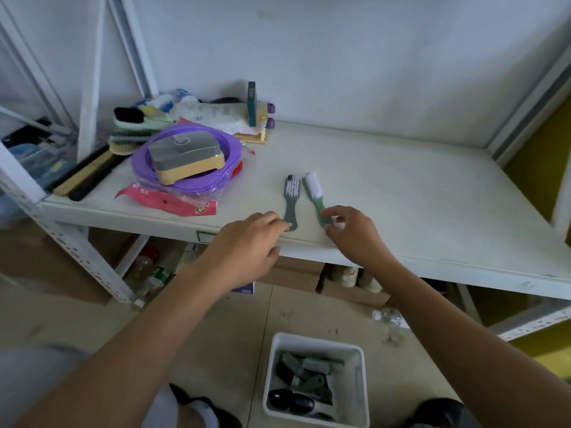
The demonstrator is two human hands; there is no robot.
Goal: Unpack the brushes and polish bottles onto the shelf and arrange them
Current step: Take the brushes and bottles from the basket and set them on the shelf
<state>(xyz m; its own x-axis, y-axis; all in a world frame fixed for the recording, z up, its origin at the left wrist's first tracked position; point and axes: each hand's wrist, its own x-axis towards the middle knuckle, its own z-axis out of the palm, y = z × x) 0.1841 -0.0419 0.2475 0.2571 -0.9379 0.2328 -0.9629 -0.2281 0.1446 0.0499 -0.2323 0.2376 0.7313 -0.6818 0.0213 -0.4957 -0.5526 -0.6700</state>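
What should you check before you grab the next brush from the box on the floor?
1. Grey brush lies flat on the shelf: ok.
2. Green brush lies beside it, both handles toward the front edge: ok.
3. Left hand free: not ok, its fingertips rest on the grey brush's handle end.
4. Right hand free: not ok, it pinches the green brush's handle.
5. Bare shelf room to the right of the two brushes: ok.
6. White bin on the floor holds more brushes and dark bottles: ok.
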